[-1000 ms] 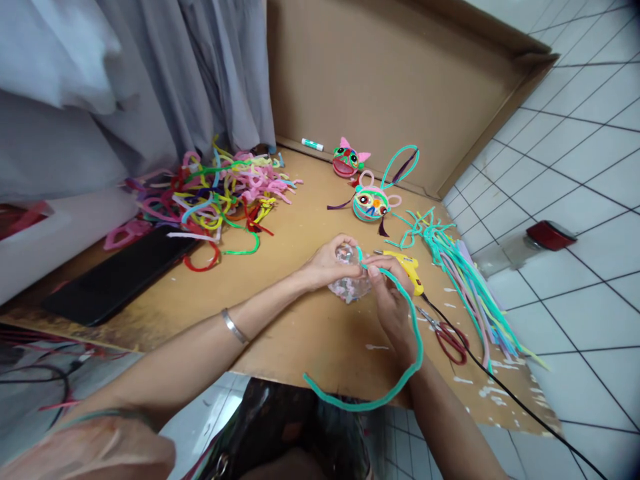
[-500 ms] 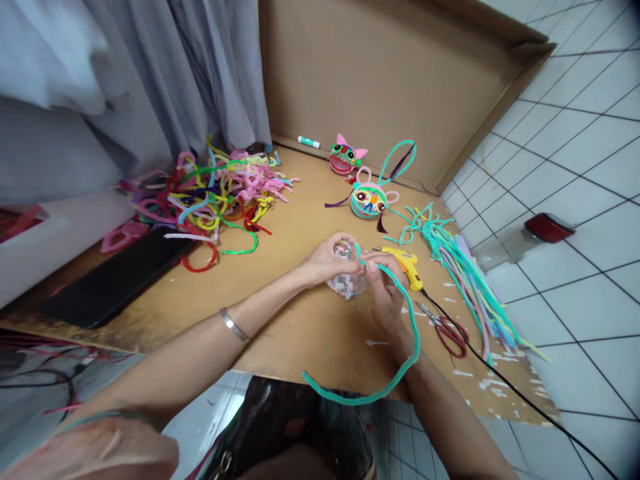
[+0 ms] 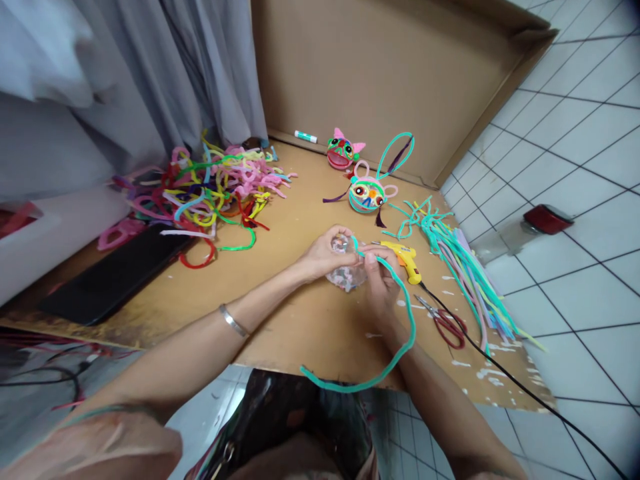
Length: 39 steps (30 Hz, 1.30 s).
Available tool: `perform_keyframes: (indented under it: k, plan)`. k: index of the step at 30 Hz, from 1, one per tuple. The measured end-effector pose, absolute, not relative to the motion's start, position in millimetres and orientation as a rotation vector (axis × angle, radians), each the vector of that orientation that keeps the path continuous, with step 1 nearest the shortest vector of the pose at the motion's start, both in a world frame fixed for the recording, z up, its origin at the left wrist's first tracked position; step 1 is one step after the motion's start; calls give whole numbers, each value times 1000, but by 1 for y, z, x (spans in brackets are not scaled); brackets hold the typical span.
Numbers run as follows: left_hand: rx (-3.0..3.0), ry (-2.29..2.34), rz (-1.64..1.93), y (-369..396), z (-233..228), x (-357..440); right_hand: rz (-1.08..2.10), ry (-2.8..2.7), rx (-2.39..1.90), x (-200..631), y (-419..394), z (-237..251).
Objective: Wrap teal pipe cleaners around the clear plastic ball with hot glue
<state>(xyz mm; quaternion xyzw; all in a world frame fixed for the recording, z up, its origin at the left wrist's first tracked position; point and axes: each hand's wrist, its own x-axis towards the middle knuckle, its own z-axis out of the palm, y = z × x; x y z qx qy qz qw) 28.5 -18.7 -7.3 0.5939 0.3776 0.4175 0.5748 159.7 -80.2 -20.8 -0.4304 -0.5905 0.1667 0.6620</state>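
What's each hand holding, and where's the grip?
Left hand cups the clear ball from its left side. Right hand pinches the teal pipe cleaner near its top end, against the ball.

Home craft corner — cardboard worktop [image 3: 310, 327], pipe-cleaner heap [image 3: 215, 193], tiled floor [image 3: 575, 167].

Fuzzy pipe cleaner [image 3: 407, 313]; clear glossy ball [image 3: 345, 275]; matt cardboard [image 3: 310, 320].

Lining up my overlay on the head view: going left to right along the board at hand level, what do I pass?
Black tablet → left hand on the clear ball → right hand pinching the teal pipe cleaner → yellow glue gun → red scissors → bundle of pastel pipe cleaners.
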Motion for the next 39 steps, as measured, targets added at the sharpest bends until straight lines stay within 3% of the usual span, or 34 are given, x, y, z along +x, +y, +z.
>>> perform_keyframes:
  k: [12,39]
  plan:
    - [1155,822,961,-27,2,31,386,-1167,-1094,143,-81,-17]
    - [1309,696,779,-20,1,19,453,-1103,-1081,147,-81,-18]
